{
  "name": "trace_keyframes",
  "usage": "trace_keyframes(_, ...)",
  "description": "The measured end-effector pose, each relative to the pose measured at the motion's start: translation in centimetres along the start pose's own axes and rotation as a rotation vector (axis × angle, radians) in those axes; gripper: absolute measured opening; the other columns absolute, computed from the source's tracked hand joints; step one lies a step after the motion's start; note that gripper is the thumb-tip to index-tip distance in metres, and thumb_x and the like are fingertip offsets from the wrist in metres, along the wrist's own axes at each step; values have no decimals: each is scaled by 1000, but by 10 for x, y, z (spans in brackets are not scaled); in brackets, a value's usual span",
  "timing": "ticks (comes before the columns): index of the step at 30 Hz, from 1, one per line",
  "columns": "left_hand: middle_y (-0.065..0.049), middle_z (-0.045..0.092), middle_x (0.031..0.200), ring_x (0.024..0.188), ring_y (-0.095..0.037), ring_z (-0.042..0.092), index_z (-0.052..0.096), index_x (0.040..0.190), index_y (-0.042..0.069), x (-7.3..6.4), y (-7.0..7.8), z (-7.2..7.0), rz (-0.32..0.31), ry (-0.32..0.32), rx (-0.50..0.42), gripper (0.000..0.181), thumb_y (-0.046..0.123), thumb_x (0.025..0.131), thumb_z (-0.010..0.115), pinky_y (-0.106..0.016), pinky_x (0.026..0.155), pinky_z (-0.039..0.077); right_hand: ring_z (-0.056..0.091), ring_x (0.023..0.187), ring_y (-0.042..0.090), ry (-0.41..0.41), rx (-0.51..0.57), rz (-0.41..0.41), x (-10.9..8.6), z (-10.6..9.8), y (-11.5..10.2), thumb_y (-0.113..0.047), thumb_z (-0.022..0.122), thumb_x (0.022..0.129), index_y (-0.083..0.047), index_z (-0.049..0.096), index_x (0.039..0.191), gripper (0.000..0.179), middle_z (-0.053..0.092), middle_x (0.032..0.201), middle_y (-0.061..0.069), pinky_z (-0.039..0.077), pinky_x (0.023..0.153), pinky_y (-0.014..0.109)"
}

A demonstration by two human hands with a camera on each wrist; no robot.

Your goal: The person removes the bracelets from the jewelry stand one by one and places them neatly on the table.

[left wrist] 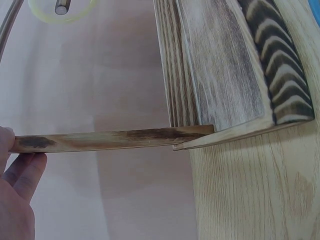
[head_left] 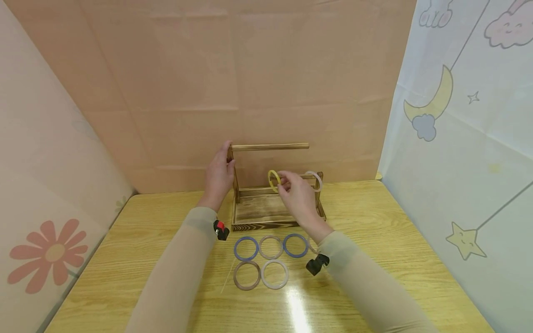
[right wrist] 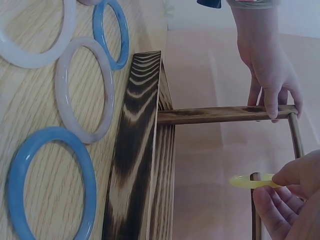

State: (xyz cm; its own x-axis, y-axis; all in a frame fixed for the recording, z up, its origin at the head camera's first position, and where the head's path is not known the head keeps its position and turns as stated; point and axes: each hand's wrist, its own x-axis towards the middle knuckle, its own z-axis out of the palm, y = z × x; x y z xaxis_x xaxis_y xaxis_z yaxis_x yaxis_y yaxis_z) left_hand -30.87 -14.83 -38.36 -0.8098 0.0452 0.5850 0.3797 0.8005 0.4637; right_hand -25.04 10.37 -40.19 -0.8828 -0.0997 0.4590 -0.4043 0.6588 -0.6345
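A wooden display rack (head_left: 266, 226) has a tall left post (head_left: 235, 180) with a long upper bar (head_left: 270, 147), and a lower bar on its right post. My left hand (head_left: 219, 173) grips the top of the tall post, thumb on the near side. In my right hand (head_left: 297, 194), thumb and fingers pinch a yellow bangle (right wrist: 240, 181) at the lower bar's free end. The left wrist view has that bar end (left wrist: 62, 6) inside the bangle's opening. A whitish bangle (head_left: 320, 182) hangs on the lower bar near the right post, partly behind my right hand.
Several bangles lie in two rows before the rack: blue ones (head_left: 235, 249) (right wrist: 15, 185), pale pinkish ones (right wrist: 62, 95), a brownish one (head_left: 247, 289) and a white one (head_left: 275, 287). My right wrist partly hides one. A brown backdrop (head_left: 166, 92) stands close behind the rack.
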Motion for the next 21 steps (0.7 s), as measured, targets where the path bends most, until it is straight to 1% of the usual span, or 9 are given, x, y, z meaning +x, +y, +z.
trace_keyframes(8,-22,63,148,121,-46,67,41,167,11,1,1,-1,-6,-4,-4,60,5,112,64,-62,101,56,76,89,19,8,-14,-26,0,0,-1,-7,78,102,-6,74,139,37,77,107,5,60,71,40)
trace_keyframes(14,-22,64,147,119,-46,68,42,166,11,1,1,0,1,6,2,61,3,111,66,-63,100,56,75,89,21,16,-3,-38,-4,-3,-1,-7,75,103,-7,75,137,34,77,106,6,60,71,41)
trace_keyframes(21,-23,65,146,118,-46,69,41,166,11,1,0,1,11,9,6,62,1,110,67,-63,98,57,75,91,22,22,-9,-23,-7,-6,-2,-8,75,103,-10,76,136,33,76,107,5,58,70,43)
